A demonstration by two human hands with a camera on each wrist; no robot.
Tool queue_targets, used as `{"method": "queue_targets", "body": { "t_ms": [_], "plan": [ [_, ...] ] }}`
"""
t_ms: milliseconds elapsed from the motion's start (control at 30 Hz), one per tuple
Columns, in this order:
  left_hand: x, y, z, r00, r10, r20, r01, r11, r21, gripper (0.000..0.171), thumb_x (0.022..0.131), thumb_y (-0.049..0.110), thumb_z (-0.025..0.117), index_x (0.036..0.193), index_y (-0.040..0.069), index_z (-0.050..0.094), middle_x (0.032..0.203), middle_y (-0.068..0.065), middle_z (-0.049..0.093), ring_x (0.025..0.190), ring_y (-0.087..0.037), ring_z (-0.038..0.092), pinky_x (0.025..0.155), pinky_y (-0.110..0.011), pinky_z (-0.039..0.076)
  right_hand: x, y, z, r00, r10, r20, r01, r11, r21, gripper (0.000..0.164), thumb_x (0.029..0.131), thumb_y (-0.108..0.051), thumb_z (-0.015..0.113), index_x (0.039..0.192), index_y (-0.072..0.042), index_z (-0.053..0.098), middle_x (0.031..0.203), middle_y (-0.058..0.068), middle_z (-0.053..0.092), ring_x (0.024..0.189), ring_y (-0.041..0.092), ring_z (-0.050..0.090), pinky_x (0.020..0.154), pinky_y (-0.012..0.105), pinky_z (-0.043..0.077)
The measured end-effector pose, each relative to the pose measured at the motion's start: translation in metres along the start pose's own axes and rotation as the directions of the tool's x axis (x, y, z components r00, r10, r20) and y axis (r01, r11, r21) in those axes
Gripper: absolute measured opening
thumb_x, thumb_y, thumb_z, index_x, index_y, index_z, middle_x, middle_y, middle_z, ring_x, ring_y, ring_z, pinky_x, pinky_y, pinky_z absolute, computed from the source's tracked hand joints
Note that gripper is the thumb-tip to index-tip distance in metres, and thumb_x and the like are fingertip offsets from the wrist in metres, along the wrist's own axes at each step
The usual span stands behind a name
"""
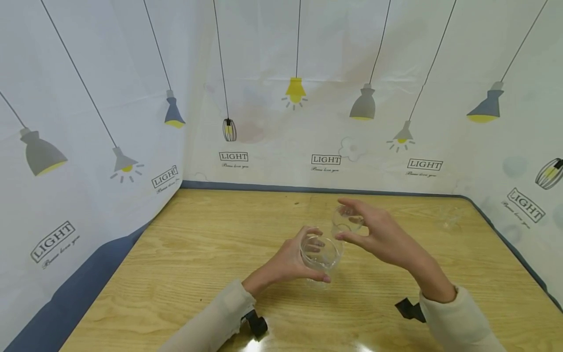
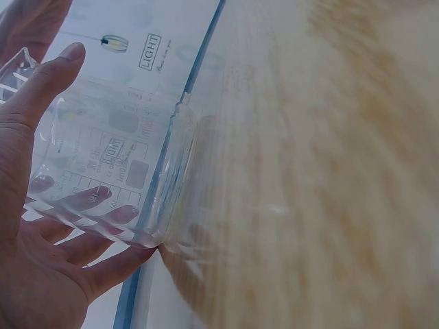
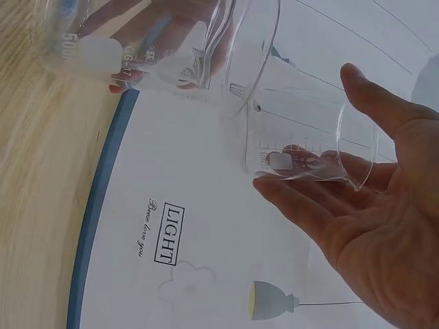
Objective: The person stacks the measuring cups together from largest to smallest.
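My left hand [image 1: 286,259] holds a large clear glass beaker [image 1: 320,259], its thumb on the near side and its fingers around the far side. White 500 lettering shows on this beaker [image 3: 99,55] in the right wrist view, and its base is close over the wooden table in the left wrist view. My right hand [image 1: 387,232] holds a smaller clear beaker [image 1: 345,221] between thumb and fingers. This smaller beaker [image 3: 295,140] has white graduation marks and overlaps the large beaker's rim in the right wrist view. Both beakers look see-through, with no coloured contents.
A faint clear glass vessel [image 1: 449,217] stands at the back right of the wooden table [image 1: 198,244]. White curtains [image 1: 264,137] printed with lamps surround the table's back and sides. Black mounts [image 1: 255,324] sit at both wrists.
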State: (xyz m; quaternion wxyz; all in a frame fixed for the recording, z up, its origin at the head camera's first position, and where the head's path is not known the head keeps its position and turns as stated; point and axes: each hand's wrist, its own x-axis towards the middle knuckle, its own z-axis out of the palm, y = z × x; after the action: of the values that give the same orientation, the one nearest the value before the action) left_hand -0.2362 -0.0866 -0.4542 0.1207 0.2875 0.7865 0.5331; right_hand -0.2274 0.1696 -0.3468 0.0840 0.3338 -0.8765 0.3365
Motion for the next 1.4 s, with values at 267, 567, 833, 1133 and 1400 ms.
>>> {"method": "queue_targets", "body": {
  "t_ms": [267,567,833,1133,1400],
  "plan": [
    [0.000,0.000,-0.001,1.000,-0.012,0.006,0.012,1.000,-0.004,0.097,0.073,0.037,0.096,0.150,0.031,0.037,0.147,-0.012,0.061,0.132,-0.030,0.063,0.099,-0.029,0.055,0.000,-0.001,0.004,1.000,-0.021,-0.004,0.021,1.000,0.011,0.071,0.092,-0.028,0.080,0.151,-0.007,0.047,0.133,0.013,0.068,0.115,0.033,0.071,0.091,0.048,0.061],
    [0.000,0.000,-0.001,1.000,-0.010,0.008,0.010,1.000,-0.003,0.102,0.074,0.035,0.096,0.154,0.019,0.035,0.148,-0.013,0.060,0.132,-0.031,0.062,0.100,-0.029,0.055,0.001,-0.004,0.007,0.999,-0.036,0.001,0.036,0.999,0.022,0.068,0.093,-0.026,0.079,0.150,-0.005,0.048,0.137,0.014,0.066,0.117,0.032,0.070,0.092,0.047,0.061],
    [0.000,0.000,-0.001,1.000,-0.012,0.003,0.012,1.000,-0.011,0.097,0.074,0.034,0.096,0.151,0.028,0.037,0.147,-0.015,0.061,0.132,-0.032,0.062,0.100,-0.029,0.055,0.001,-0.007,0.009,0.999,-0.037,-0.001,0.037,0.999,0.025,0.069,0.092,-0.028,0.080,0.150,-0.007,0.048,0.137,0.012,0.066,0.118,0.030,0.070,0.093,0.044,0.061],
    [0.000,-0.001,-0.001,1.000,-0.008,-0.001,0.008,1.000,0.005,0.095,0.074,0.033,0.096,0.149,0.034,0.038,0.145,-0.015,0.062,0.131,-0.029,0.063,0.099,-0.029,0.055,0.001,-0.009,0.013,0.997,-0.071,-0.006,0.071,0.997,0.044,0.071,0.091,-0.025,0.081,0.151,-0.005,0.047,0.135,0.013,0.067,0.118,0.030,0.070,0.094,0.042,0.061],
    [-0.001,0.001,0.000,1.000,-0.025,-0.003,0.025,1.000,0.014,0.097,0.073,0.035,0.096,0.150,0.033,0.036,0.144,-0.018,0.062,0.131,-0.027,0.063,0.100,-0.030,0.055,0.001,-0.008,0.016,0.993,-0.115,-0.028,0.116,0.993,0.033,0.069,0.090,-0.021,0.082,0.148,-0.002,0.049,0.131,0.013,0.068,0.115,0.030,0.070,0.091,0.041,0.062]
  ]
}}
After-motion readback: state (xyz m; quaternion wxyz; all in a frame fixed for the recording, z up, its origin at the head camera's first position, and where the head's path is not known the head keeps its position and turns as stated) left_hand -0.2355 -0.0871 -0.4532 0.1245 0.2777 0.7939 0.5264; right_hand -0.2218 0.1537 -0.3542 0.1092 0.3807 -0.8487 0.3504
